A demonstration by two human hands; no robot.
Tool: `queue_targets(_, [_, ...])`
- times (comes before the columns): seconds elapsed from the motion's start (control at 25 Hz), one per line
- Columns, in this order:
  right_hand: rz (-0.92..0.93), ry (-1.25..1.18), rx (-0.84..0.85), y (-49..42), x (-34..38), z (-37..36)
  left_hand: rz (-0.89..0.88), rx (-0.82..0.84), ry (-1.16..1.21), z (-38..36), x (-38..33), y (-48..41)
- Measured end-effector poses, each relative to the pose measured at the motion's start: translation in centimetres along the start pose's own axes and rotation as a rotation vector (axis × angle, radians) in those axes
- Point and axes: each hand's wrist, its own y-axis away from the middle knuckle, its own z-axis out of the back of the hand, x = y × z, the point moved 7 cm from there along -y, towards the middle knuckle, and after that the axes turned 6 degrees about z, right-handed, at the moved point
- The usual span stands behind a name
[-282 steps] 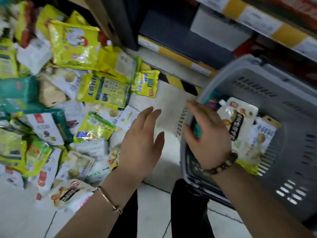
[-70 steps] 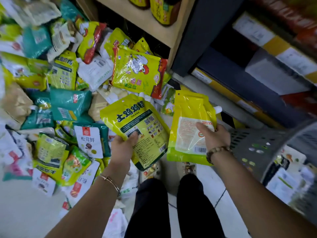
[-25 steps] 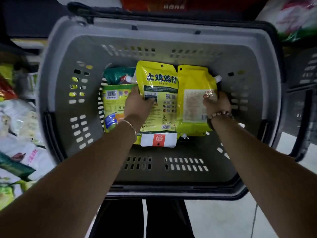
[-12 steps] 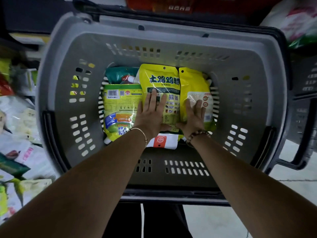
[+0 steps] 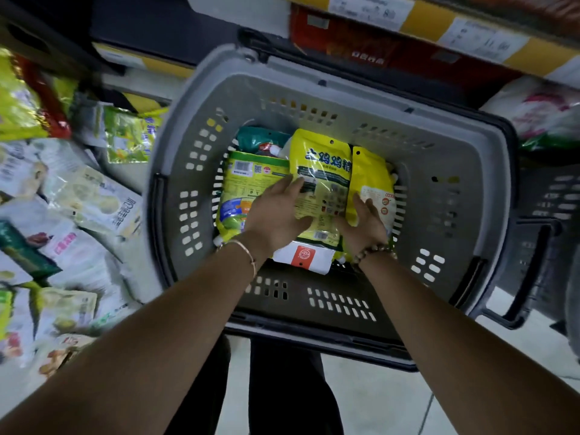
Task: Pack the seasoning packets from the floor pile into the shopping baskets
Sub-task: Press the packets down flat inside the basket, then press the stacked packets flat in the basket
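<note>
Nearest the camera, the person's two bare forearms reach out over dark trousers (image 5: 282,387) and past the near rim of the grey shopping basket (image 5: 317,337). There is a thin bangle (image 5: 248,251) on the left wrist and a bead bracelet (image 5: 373,249) on the right. The left hand (image 5: 276,216) lies with straight, loose fingers over the join between a green-yellow packet (image 5: 248,183) and a yellow packet with blue lettering (image 5: 326,171). The right hand (image 5: 365,222) is spread, fingers relaxed, over the lower end of a plain yellow packet (image 5: 372,174). Neither hand grips anything, and whether the palms press down or hover just above the foil cannot be told. These packets lie flat side by side on the basket floor, with a white packet with a red mark (image 5: 303,257) peeking out below them and a teal packet (image 5: 260,138) beyond. The step in hand looks like letting go of a pair just laid in. The basket walls stand high above this one layer, so there is plenty of room. The next move calls for lifting both hands out and swinging left to the floor pile (image 5: 72,208), which holds many packets. A second basket (image 5: 552,208) sits at the right, and store shelving (image 5: 439,23) runs behind.
</note>
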Motion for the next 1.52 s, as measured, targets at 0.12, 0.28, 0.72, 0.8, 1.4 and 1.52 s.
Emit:
queue_targets(0.12, [0.119,0.011,-0.096,2.6,4.2,0.9,0.054,-0.136,0.255,3.9,1.8,3.7])
queue_targets(0.28, [0.251,-0.003,-0.153,6.6,10.4,0.4,0.033,-0.351,0.399,9.1,4.4,9.1])
queue_targets(0.72, [0.798,0.172,0.062,21.5,29.7,-14.1,0.437,-0.623,0.696,12.6,25.8,27.7])
queue_targets(0.8, [0.813,0.222,0.139,23.5,31.2,-18.5,0.530,-0.642,0.779,11.0,30.1,30.9])
queue_targets(1.4, [0.902,0.734,0.517,28.6,32.9,-47.2,1.101,-0.635,1.377,-7.2,51.9,41.7])
queue_targets(1.52, [0.953,0.831,0.543,27.5,33.4,-52.3,1.188,-0.647,1.520,-10.8,55.2,40.6])
